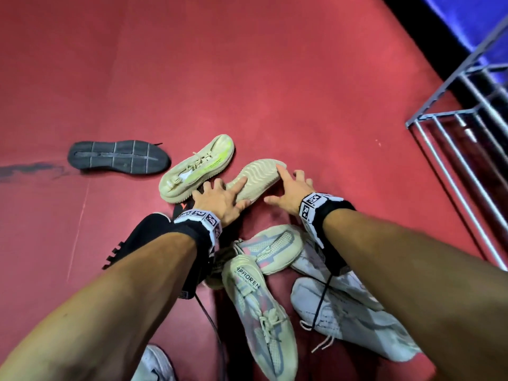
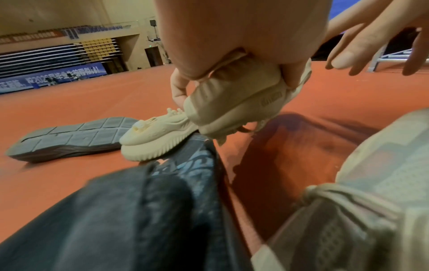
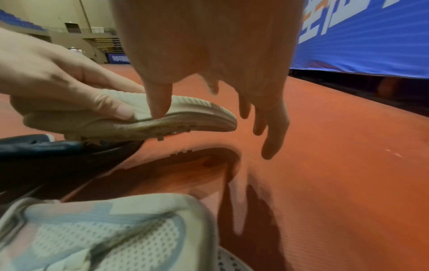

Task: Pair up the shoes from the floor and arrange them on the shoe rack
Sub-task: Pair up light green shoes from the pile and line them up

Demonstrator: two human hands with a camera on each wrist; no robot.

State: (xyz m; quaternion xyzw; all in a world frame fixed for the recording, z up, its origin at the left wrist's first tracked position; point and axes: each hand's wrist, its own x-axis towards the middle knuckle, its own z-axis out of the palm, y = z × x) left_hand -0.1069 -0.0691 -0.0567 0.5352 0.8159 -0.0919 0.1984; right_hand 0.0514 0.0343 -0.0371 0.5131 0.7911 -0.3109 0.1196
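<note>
Gripping the upturned beige shoe (image 1: 257, 179), left hand (image 1: 217, 198) fingers curl; right hand (image 1: 291, 188) fingers spread.

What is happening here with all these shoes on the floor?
A person is sorting a heap of loose shoes on a red floor. The left hand grips the heel of a beige shoe turned sole-up, and the right hand touches its toe with spread fingers. Its likely mate lies beside it. The metal rack on the right holds no shoes where visible.
</note>
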